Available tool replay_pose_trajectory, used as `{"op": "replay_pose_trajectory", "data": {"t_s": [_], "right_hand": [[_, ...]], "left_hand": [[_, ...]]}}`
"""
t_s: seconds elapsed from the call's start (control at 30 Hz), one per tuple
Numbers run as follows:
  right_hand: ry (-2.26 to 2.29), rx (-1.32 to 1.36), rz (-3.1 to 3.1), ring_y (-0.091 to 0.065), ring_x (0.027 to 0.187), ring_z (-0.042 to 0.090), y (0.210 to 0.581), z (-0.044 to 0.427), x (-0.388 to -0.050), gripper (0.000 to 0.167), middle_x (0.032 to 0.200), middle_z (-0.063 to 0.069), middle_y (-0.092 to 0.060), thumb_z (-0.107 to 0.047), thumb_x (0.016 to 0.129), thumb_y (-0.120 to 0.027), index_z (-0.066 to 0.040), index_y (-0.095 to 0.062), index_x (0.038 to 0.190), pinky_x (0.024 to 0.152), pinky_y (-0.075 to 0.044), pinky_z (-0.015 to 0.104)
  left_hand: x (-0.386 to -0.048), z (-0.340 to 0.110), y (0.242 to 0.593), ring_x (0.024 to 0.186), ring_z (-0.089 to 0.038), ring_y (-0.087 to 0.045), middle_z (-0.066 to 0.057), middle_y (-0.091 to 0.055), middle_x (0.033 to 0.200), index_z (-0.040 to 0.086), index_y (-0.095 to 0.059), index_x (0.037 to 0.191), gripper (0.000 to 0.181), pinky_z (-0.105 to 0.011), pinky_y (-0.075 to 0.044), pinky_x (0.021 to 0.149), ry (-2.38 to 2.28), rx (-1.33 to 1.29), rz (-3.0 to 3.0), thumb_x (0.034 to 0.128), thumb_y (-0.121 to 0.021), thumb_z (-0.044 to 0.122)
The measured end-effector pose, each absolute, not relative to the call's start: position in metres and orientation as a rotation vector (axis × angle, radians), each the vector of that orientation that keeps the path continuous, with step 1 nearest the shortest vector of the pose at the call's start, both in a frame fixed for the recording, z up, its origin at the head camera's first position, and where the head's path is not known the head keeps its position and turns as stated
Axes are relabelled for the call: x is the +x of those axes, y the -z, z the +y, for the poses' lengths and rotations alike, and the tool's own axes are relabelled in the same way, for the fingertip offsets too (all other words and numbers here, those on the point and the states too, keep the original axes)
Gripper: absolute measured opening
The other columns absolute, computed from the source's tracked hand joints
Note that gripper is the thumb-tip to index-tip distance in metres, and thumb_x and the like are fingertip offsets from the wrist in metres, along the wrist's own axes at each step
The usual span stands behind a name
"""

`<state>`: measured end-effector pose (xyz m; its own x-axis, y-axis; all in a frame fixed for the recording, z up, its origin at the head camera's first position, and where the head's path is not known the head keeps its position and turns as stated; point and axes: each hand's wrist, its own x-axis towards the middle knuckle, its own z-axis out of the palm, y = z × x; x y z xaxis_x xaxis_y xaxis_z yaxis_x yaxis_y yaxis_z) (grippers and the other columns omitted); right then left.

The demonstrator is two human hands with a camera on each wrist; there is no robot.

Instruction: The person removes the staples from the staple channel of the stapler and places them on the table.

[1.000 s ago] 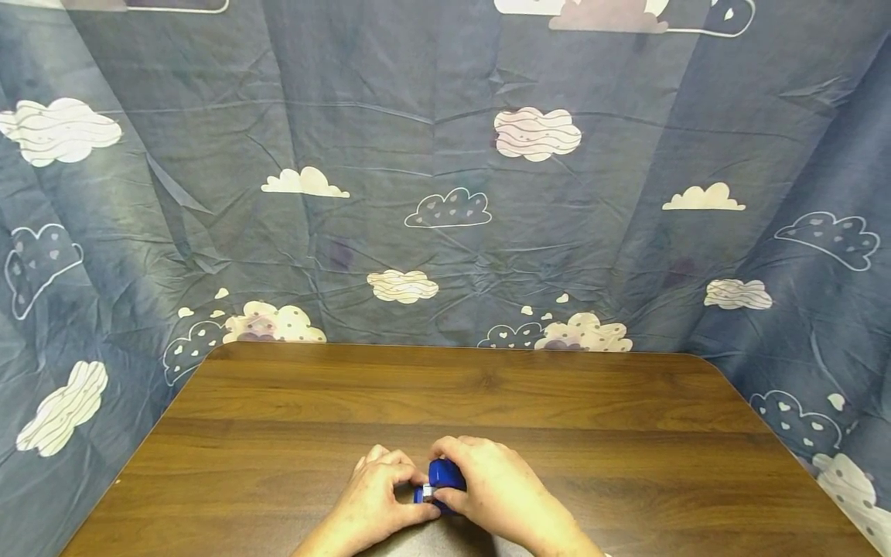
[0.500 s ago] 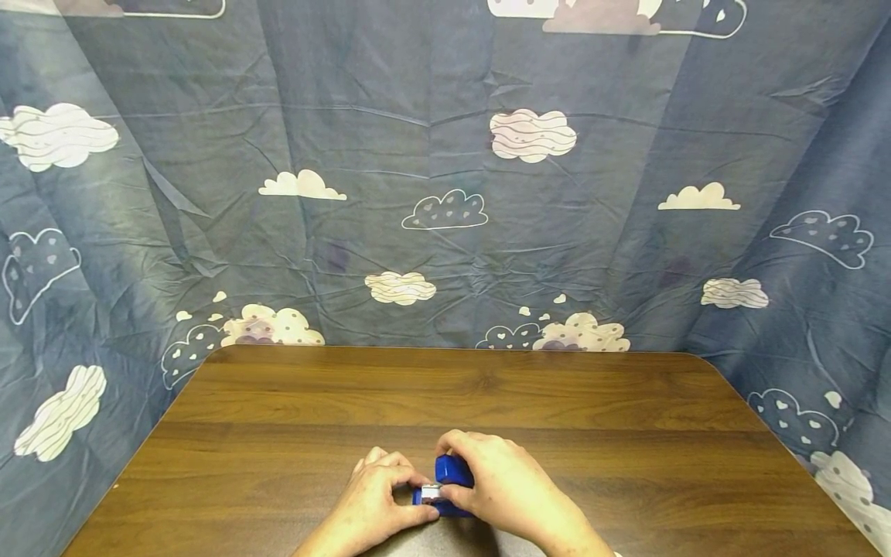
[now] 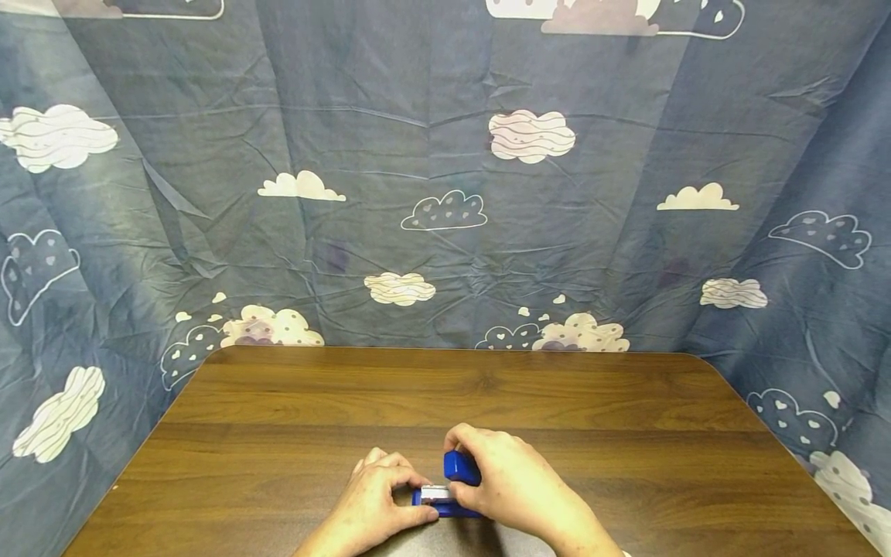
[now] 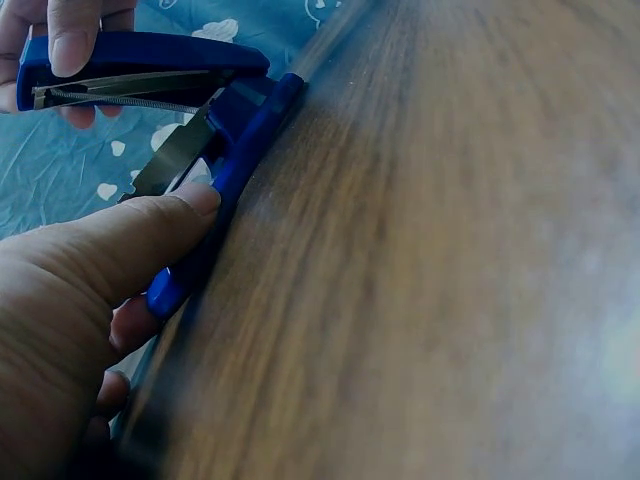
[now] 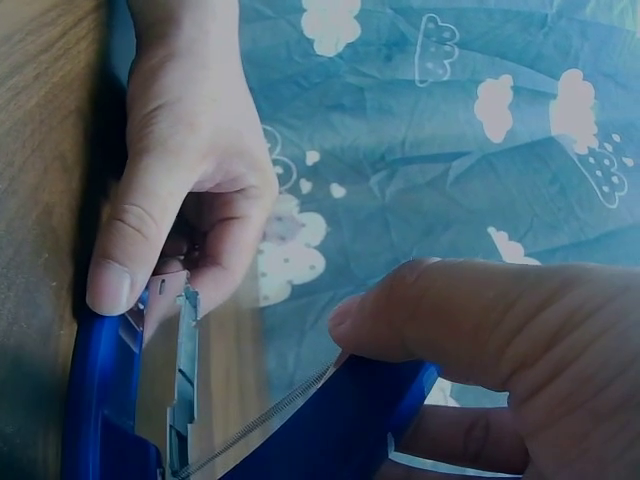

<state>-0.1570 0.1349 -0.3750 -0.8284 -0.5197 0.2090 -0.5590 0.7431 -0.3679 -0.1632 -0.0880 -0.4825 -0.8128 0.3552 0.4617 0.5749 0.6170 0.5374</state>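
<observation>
A blue stapler lies on the table with its top arm [image 3: 462, 468] raised away from its blue base [image 3: 455, 510]. The metal magazine [image 3: 435, 493] is exposed between them. My left hand [image 3: 379, 495] pinches the front end of the base between thumb and fingers. My right hand [image 3: 518, 483] grips the raised top arm by its front end. In the left wrist view the top arm [image 4: 150, 62] stands well apart from the base [image 4: 250, 140], joined at the hinge. A thin spring [image 5: 260, 420] stretches along the top arm in the right wrist view.
The brown wooden table [image 3: 445, 394] spreads around both hands. Behind it and at its sides hangs a dark blue cloth [image 3: 376, 155] with a cloud pattern.
My right hand has moved up and to the right, swinging the top arm farther from the base, and more of the metal magazine shows. My left hand has stayed in place.
</observation>
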Motion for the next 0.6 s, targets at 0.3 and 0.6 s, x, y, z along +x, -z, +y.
{"op": "replay_pose_trajectory", "data": {"t_s": [0.3, 0.6], "right_hand": [[-0.683, 0.872, -2.853, -0.058, 0.071, 0.000, 0.3728, 0.1383, -0.1578, 0.033, 0.086, -0.008, -0.069, -0.024, 0.079, -0.084, -0.026, -0.061, 0.103, 0.059, -0.047, 0.022], [-0.703, 0.851, -2.882, -0.053, 0.066, -0.001, 0.3708, 0.1423, -0.1581, 0.032, 0.081, -0.012, -0.064, -0.024, 0.080, -0.082, -0.026, -0.059, 0.102, 0.058, -0.043, 0.021]], "left_hand": [[-0.1632, -0.0883, 0.4828, 0.085, 0.003, -0.046, 0.025, -0.064, 0.086, 0.036, -0.077, 0.087, 0.024, -0.022, -0.033, 0.074, 1.008, -0.750, -2.524, 0.0695, -0.092, 0.045], [-0.1631, -0.0887, 0.4835, 0.086, 0.003, -0.046, 0.026, -0.064, 0.087, 0.037, -0.077, 0.088, 0.025, -0.022, -0.034, 0.074, 1.034, -0.748, -2.535, 0.0702, -0.091, 0.046]]}}
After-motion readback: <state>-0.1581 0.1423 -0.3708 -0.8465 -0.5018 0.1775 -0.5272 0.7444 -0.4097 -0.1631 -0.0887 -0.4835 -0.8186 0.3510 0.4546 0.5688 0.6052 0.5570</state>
